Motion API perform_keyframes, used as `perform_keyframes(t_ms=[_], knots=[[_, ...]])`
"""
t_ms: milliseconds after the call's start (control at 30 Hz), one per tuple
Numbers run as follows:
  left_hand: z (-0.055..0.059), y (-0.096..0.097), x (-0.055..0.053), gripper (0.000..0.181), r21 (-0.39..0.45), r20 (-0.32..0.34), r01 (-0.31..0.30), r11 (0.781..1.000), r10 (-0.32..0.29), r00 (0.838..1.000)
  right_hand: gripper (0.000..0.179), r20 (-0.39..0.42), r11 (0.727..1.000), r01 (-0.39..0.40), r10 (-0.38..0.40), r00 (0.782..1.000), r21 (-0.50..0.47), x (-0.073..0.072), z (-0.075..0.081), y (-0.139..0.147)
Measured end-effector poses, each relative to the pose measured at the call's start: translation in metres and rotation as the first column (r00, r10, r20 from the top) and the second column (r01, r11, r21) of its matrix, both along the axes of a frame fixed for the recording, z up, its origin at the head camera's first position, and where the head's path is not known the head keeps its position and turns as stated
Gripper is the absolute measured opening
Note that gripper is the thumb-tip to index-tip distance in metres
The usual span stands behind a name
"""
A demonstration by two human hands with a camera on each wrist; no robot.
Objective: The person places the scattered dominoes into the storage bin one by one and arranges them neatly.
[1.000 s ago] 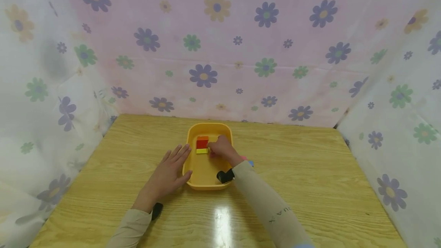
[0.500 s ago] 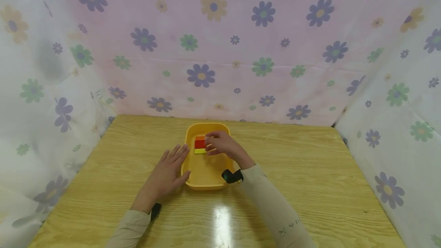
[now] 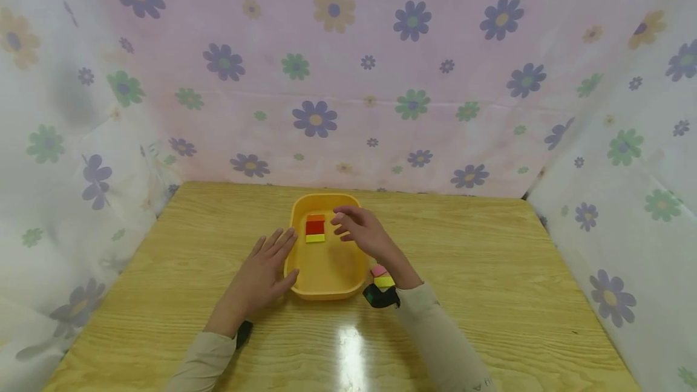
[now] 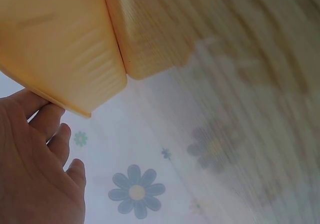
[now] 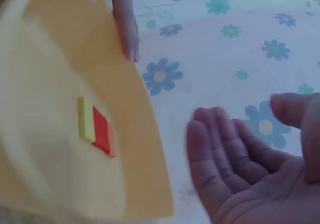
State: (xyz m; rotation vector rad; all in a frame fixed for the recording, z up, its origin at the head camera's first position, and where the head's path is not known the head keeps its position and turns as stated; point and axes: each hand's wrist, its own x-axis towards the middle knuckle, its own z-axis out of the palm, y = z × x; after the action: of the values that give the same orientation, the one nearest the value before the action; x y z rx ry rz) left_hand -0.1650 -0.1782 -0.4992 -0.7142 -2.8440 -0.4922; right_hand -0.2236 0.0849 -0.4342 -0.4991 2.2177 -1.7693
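Observation:
A yellow plastic tray (image 3: pixel 321 268) sits on the table with a short row of flat blocks inside: an orange block (image 3: pixel 315 218), a red block (image 3: pixel 314 227) and a yellow block (image 3: pixel 314 238), side by side. My left hand (image 3: pixel 258 280) touches the tray's left rim, fingers extended; the left wrist view shows fingertips against the tray's edge (image 4: pixel 75 109). Over the tray's right side hovers my right hand (image 3: pixel 370 238), apart from the blocks. In the right wrist view its fingers are loosely bent, the thumb stands away, and nothing is held.
Just right of the tray, partly hidden by my right wrist, lie a pink block (image 3: pixel 378 271) and another yellow block (image 3: pixel 384 282) on the wooden table (image 3: pixel 490 295). Flower-patterned curtains (image 3: pixel 348 77) enclose the table at the back and sides.
My right hand has come away from beside the block row, its fingers loosening, and drawn back rightward. The pink and yellow blocks beside the tray have come into view. My left hand stays at the rim.

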Motion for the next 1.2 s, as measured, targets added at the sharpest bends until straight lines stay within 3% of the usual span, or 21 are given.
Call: perform_keyframes(t_ms=[233, 467, 667, 933, 1200], knots=[[0.000, -0.001, 0.001, 0.073, 0.014, 0.016, 0.005, 1.000, -0.005, 1.000, 0.031, -0.084, 0.963, 0.180, -0.200, 0.976, -0.199, 0.006, -0.023, 0.022], [0.001, 0.000, 0.001, 0.073, 0.015, 0.020, 0.005, 1.000, -0.005, 1.000, 0.025, -0.025, 0.934, 0.304, -0.314, 0.949, -0.191, 0.015, -0.051, 0.057], [0.001, 0.000, 0.001, 0.072, 0.023, 0.012, 0.007, 1.000, -0.007, 1.000, 0.032, 0.024, 0.951, 0.290, -0.289, 0.957, -0.106, 0.023, -0.072, 0.082], [0.002, 0.000, 0.001, 0.072, 0.027, 0.023, 0.010, 1.000, -0.011, 1.000, 0.035, 0.055, 0.975, 0.221, -0.220, 0.974, -0.004, 0.040, -0.083, 0.106], [0.000, -0.001, 0.000, 0.072, 0.043, 0.031, 0.008, 0.999, -0.010, 0.999, 0.029, -0.016, 0.980, 0.127, -0.126, 0.992, 0.151, 0.050, -0.089, 0.122]])
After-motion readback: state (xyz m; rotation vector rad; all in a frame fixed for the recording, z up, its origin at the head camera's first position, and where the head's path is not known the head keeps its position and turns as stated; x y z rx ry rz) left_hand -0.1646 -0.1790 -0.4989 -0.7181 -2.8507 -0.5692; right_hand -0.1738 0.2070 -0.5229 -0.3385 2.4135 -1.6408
